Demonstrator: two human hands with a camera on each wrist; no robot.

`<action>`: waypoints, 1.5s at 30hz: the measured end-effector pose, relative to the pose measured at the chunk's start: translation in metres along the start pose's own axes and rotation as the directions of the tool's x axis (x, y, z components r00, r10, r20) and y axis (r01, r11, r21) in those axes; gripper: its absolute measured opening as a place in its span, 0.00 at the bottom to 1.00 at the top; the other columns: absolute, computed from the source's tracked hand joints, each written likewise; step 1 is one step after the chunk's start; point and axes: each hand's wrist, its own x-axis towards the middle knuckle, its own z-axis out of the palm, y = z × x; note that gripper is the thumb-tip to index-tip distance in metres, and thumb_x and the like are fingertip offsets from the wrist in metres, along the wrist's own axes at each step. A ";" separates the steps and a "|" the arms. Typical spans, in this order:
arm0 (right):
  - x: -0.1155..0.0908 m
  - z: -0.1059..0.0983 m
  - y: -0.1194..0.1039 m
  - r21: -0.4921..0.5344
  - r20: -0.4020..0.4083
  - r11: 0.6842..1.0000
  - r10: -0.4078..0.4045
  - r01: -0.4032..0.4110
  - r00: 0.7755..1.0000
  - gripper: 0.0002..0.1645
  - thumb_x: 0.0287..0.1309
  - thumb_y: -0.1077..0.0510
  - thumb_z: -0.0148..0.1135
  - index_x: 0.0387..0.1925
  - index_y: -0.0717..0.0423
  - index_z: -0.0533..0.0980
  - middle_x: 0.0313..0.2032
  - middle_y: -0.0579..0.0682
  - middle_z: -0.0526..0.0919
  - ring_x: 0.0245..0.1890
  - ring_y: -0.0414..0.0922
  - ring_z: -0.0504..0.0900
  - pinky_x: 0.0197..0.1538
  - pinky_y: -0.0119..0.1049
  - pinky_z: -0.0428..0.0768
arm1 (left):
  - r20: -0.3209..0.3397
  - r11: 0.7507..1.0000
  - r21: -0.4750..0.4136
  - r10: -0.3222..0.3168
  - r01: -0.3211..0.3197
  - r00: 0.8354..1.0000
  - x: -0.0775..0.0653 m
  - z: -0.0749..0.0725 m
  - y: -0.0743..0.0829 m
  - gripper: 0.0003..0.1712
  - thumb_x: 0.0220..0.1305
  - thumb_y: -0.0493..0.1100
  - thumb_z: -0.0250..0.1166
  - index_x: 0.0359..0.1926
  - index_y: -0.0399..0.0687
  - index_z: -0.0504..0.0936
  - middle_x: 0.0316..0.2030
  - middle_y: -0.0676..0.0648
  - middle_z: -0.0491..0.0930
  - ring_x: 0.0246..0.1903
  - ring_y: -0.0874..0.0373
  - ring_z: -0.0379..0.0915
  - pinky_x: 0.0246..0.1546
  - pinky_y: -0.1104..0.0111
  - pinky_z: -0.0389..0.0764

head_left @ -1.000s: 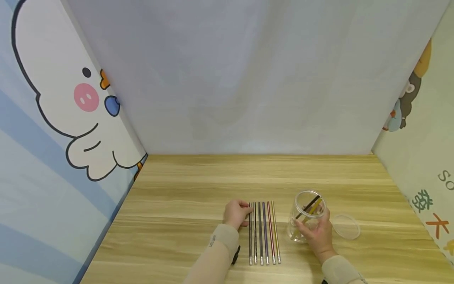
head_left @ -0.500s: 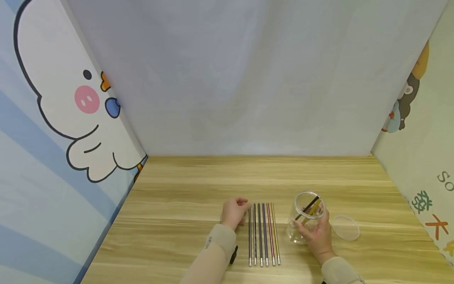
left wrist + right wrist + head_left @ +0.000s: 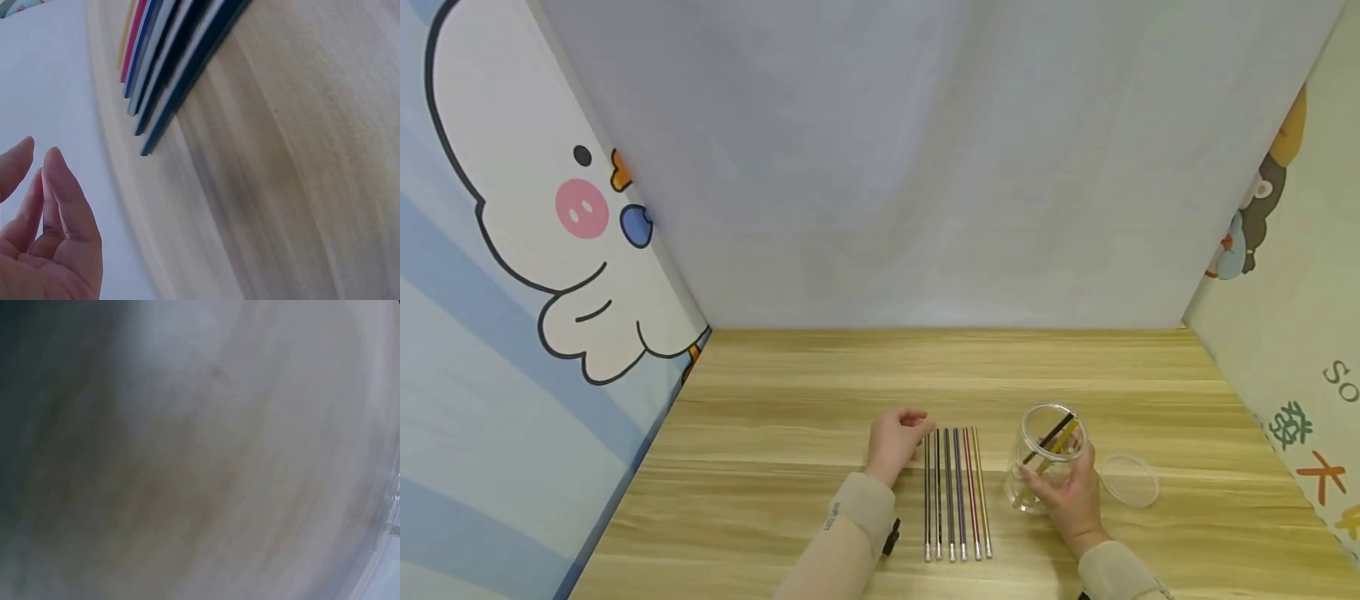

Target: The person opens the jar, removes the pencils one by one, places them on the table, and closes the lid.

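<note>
Several pencils (image 3: 950,500) lie side by side in a row, their eraser ends toward me. My left hand (image 3: 895,443) hovers at the far end of the leftmost dark pencil (image 3: 169,119), fingers loosely bent. In the left wrist view a gap shows between thumb and fingers, which hold nothing. My right hand (image 3: 1072,500) grips a clear jar (image 3: 1017,479) low on its near right side. A black pencil (image 3: 1048,439) and a yellow pencil (image 3: 1063,437) lean inside it. The right wrist view is a blur close to a surface.
A clear round lid (image 3: 1130,481) lies flat on the wooden table (image 3: 760,417), right of the jar. A pale backdrop (image 3: 880,167) rises at the table's far edge, with printed cartoon panels on both sides.
My left hand has lifted off the leftmost pencil and shifted slightly away from me, its fingers loosening. The right hand and jar stay in place.
</note>
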 end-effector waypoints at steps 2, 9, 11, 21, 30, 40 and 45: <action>0.000 0.000 0.000 0.007 0.003 1.000 -0.006 0.006 1.000 0.49 0.39 0.63 0.70 0.63 0.70 0.58 0.43 0.70 0.80 0.49 0.15 0.66 0.57 0.09 0.62 | 0.005 1.000 -0.007 0.010 -0.010 1.000 -0.002 0.000 0.003 0.16 0.63 0.42 0.69 0.50 0.40 0.83 0.37 0.47 0.82 0.29 0.51 0.79 0.30 0.60 0.86; 0.001 0.001 0.000 0.018 0.012 0.999 -0.034 0.034 0.999 0.48 0.39 0.66 0.70 0.63 0.71 0.58 0.42 0.69 0.80 0.50 0.15 0.67 0.58 0.09 0.62 | 0.019 0.997 -0.045 0.065 -0.065 0.998 -0.008 0.002 0.014 0.16 0.62 0.45 0.70 0.49 0.44 0.84 0.38 0.47 0.82 0.30 0.59 0.75 0.32 0.58 0.87; 0.001 0.001 0.000 0.030 0.013 0.999 -0.042 0.042 0.999 0.48 0.39 0.67 0.69 0.62 0.72 0.58 0.42 0.68 0.80 0.50 0.16 0.67 0.58 0.09 0.62 | 0.025 0.996 -0.054 0.079 -0.078 0.997 -0.011 0.002 0.018 0.15 0.62 0.45 0.70 0.48 0.46 0.85 0.38 0.48 0.82 0.29 0.58 0.75 0.31 0.60 0.87; 0.001 0.001 0.001 0.053 0.024 0.998 -0.033 0.032 0.999 0.49 0.38 0.69 0.69 0.63 0.72 0.56 0.52 0.16 0.68 0.54 0.16 0.66 0.61 0.08 0.59 | 0.057 0.986 -0.074 0.150 -0.146 0.987 -0.024 0.005 0.039 0.15 0.62 0.45 0.70 0.50 0.47 0.84 0.39 0.48 0.83 0.30 0.59 0.78 0.27 0.68 0.84; 0.000 0.001 0.000 0.052 0.028 0.998 -0.026 0.025 0.999 0.50 0.37 0.69 0.69 0.64 0.71 0.56 0.46 0.41 0.81 0.53 0.16 0.67 0.61 0.09 0.59 | 0.072 0.977 -0.104 0.196 -0.188 0.978 -0.036 0.009 0.058 0.17 0.62 0.43 0.70 0.51 0.45 0.83 0.40 0.46 0.85 0.30 0.62 0.79 0.27 0.64 0.87; 0.002 0.001 0.003 0.063 0.016 0.994 -0.095 0.094 0.995 0.48 0.39 0.67 0.70 0.62 0.72 0.57 0.53 0.16 0.68 0.55 0.18 0.68 0.63 0.11 0.62 | 0.127 0.955 -0.186 0.257 -0.231 0.958 -0.052 0.015 0.074 0.15 0.63 0.43 0.70 0.49 0.43 0.84 0.39 0.47 0.84 0.25 0.65 0.77 0.24 0.63 0.87; 0.001 0.001 0.004 0.051 0.010 0.996 -0.074 0.073 0.997 0.48 0.38 0.67 0.70 0.62 0.72 0.57 0.52 0.20 0.72 0.54 0.16 0.67 0.61 0.09 0.61 | 0.143 0.942 -0.199 0.300 -0.269 0.943 -0.060 0.020 0.079 0.14 0.63 0.44 0.70 0.47 0.42 0.85 0.41 0.47 0.85 0.22 0.65 0.76 0.22 0.63 0.87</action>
